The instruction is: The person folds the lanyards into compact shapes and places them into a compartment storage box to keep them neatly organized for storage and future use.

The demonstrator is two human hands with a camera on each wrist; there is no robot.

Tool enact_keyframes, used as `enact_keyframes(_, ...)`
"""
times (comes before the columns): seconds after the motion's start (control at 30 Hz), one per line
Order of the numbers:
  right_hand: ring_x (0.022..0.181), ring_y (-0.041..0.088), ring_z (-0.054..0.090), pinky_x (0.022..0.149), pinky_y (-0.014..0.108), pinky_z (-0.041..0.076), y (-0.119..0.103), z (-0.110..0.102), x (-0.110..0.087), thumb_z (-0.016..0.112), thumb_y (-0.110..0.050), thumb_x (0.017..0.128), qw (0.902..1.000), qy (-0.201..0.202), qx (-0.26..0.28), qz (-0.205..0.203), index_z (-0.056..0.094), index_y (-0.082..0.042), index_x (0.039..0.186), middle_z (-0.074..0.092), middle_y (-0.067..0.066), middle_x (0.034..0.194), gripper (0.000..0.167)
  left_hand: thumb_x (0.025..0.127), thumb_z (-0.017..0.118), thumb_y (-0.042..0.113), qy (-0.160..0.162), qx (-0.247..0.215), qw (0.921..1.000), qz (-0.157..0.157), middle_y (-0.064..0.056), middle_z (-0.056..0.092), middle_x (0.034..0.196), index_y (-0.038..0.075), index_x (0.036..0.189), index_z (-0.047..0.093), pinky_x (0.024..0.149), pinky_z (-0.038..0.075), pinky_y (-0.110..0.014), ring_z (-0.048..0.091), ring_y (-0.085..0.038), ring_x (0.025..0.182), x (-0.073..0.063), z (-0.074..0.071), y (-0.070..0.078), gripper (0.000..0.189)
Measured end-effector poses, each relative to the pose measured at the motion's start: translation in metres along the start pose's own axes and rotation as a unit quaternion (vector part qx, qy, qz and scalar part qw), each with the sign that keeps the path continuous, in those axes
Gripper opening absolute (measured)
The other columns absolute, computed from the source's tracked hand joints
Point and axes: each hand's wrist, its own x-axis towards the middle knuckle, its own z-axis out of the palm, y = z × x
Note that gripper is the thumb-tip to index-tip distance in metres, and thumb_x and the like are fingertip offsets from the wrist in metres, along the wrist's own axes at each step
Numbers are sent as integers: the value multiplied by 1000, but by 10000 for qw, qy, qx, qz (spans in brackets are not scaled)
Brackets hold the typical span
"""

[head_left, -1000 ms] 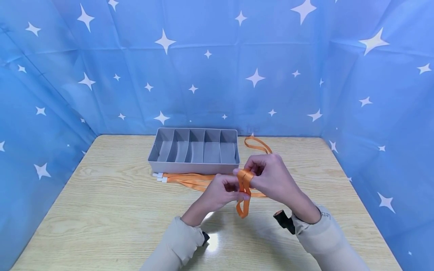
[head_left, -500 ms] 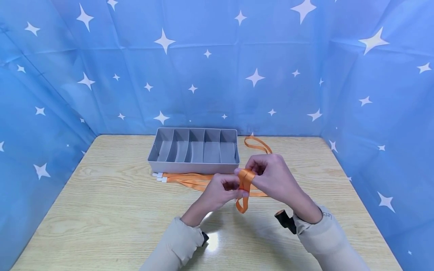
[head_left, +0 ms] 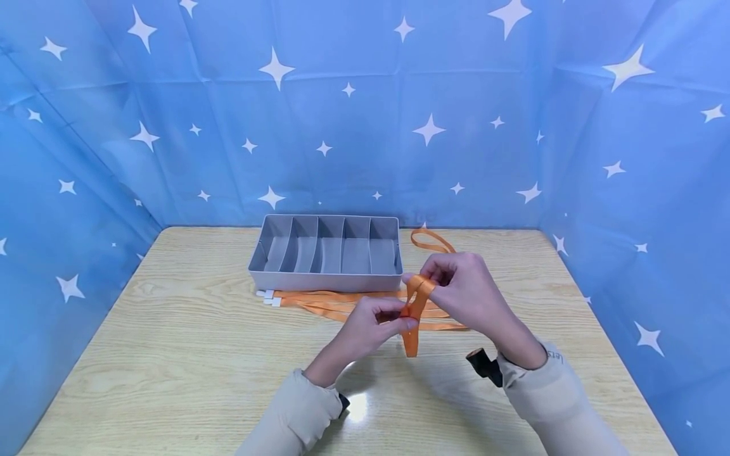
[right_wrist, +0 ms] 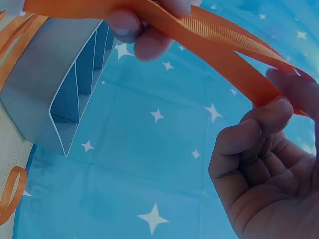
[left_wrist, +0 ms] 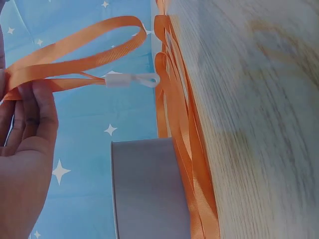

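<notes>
Between both hands, above the table, is a folded orange lanyard point(head_left: 421, 292). My left hand point(head_left: 365, 328) pinches its lower part between thumb and fingers, and a short orange end hangs below. Higher up, my right hand point(head_left: 472, 292) pinches the top bend with its fingertips, seen closely in the right wrist view as thumb and curled index finger on the strap point(right_wrist: 214, 55). A white plastic clip point(left_wrist: 118, 80) dangles from the lanyard in the left wrist view. More orange lanyards point(head_left: 325, 308) lie flat on the table behind the hands, partly covered by them.
A grey divided box point(head_left: 325, 282) stands at the back of the wooden table point(head_left: 171, 354), just behind the lying lanyards, whose white ends point(head_left: 272, 298) point left. One orange loop point(head_left: 430, 239) spreads out right of the box. A blue starry curtain point(head_left: 353, 114) encloses the table.
My right hand has shifted slightly up and right, drawing the strap between the hands longer. The hanging end has gone from an open loop to a narrow strip. My left hand has barely moved.
</notes>
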Motion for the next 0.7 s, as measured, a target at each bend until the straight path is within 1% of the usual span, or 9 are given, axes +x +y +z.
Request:
enact_keyframes(0.07, 50, 15, 45, 47, 26, 36, 0, -1, 1, 81, -20, 85, 10000, -5, 34, 55, 68, -16, 68, 52, -4, 55, 22, 93, 71, 12, -9, 91, 10000, 33, -10, 74, 100, 1, 111, 74, 79, 56, -33, 63, -10, 84, 0, 1, 0, 21)
enact_keyframes(0.13, 50, 15, 45, 47, 26, 37, 0, -1, 1, 80, -20, 85, 9999, -10, 50, 88, 69, -16, 68, 52, -4, 55, 21, 93, 71, 12, 18, 176, 9998, 81, -10, 74, 99, 2, 109, 75, 80, 56, -34, 63, -10, 85, 0, 1, 0, 20)
enact_keyframes(0.3, 49, 15, 46, 46, 27, 38, 0, -2, 1, 80, -20, 85, 9999, 31, 49, 116, 69, -16, 68, 53, -4, 56, 21, 93, 71, 12, 136, 262, 9994, 170, -8, 75, 95, 2, 105, 77, 77, 55, -30, 64, -10, 85, -1, 2, 0, 17)
enact_keyframes(0.53, 50, 16, 47, 46, 28, 38, -2, -2, 2, 80, -21, 85, 10000, 61, -2, 48, 68, -18, 67, 53, -5, 56, 22, 92, 72, 12, 184, 256, 9988, 370, -9, 75, 90, 1, 101, 78, 74, 56, -39, 63, -9, 79, -1, 4, 0, 15)
enact_keyframes(0.7, 50, 15, 46, 46, 27, 36, -3, -1, 3, 80, -19, 85, 10000, 77, 37, 28, 68, -17, 67, 52, -4, 56, 22, 92, 71, 12, 146, 351, 9979, 522, -8, 75, 87, 1, 97, 78, 70, 55, -38, 61, -9, 75, 0, 6, -2, 13)
